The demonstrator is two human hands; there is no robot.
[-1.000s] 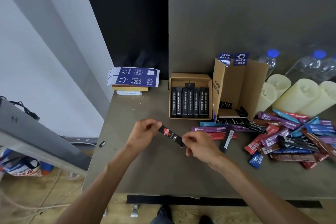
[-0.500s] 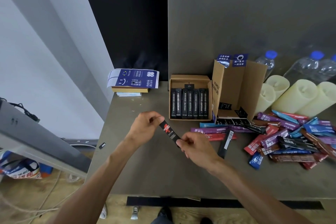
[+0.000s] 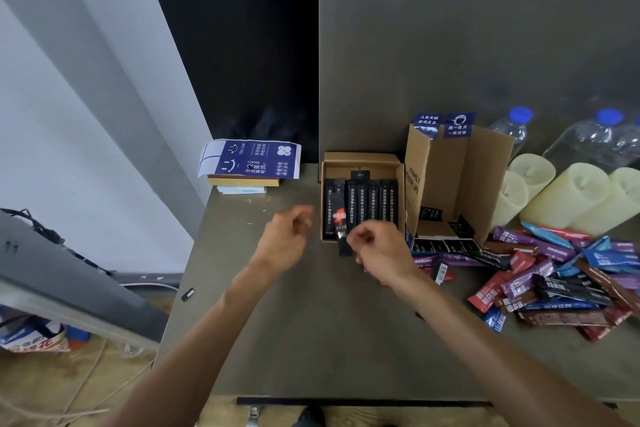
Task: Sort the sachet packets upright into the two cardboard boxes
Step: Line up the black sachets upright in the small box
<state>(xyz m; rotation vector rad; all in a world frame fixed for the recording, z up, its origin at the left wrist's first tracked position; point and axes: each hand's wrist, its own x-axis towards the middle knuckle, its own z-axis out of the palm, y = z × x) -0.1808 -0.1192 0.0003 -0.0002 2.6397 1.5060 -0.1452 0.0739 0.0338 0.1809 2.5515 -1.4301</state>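
My right hand (image 3: 375, 246) pinches a black sachet with a red label (image 3: 340, 222) and holds it upright over the front edge of the low cardboard box (image 3: 360, 160). Several black sachets (image 3: 372, 203) stand in a row inside that box. My left hand (image 3: 289, 236) hovers just left of the box with loosely curled fingers and holds nothing. To the right stands the tall cardboard box (image 3: 446, 177), open toward me. A heap of loose sachets (image 3: 554, 274) in purple, red, blue, brown and black covers the table's right side.
A stack of blue-printed booklets (image 3: 249, 163) lies at the table's back left. Pale cylindrical candles (image 3: 571, 198) and clear water bottles (image 3: 512, 128) stand behind the heap. A grey panel rises behind the boxes. The table edge (image 3: 194, 288) drops off at left.
My left hand has let go of the black sachet. My right hand has carried it forward from mid-table to the low box and turned it upright.
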